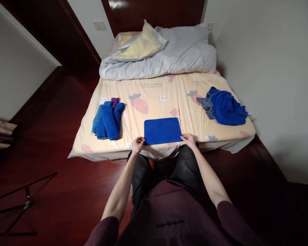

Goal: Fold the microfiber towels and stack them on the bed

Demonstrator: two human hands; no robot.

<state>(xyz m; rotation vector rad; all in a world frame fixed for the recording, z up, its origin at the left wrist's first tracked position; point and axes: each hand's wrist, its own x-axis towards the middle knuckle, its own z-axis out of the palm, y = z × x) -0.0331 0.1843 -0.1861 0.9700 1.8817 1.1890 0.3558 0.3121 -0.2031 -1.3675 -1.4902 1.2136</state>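
A blue towel [162, 131] lies flat as a rectangle near the front edge of the bed. My left hand [138, 145] pinches its near left corner. At the near right corner, my right hand [188, 140] has thumb and fingers closed on the same cloth. Left of it rests a pile of folded or rolled blue towels [109, 121], with a purple piece [114, 101] at its back. A crumpled heap of blue cloths [227, 107] sits on the right side, with a grey-blue cloth [207, 106] at its left.
The bed [154, 97] has a cream sheet with carrot prints. A grey quilt [187, 48] and a pale yellow pillow [143, 42] are heaped at its head. A black metal stand [27, 198] is on the dark red floor at the lower left. A wall [272, 85] rises at the right.
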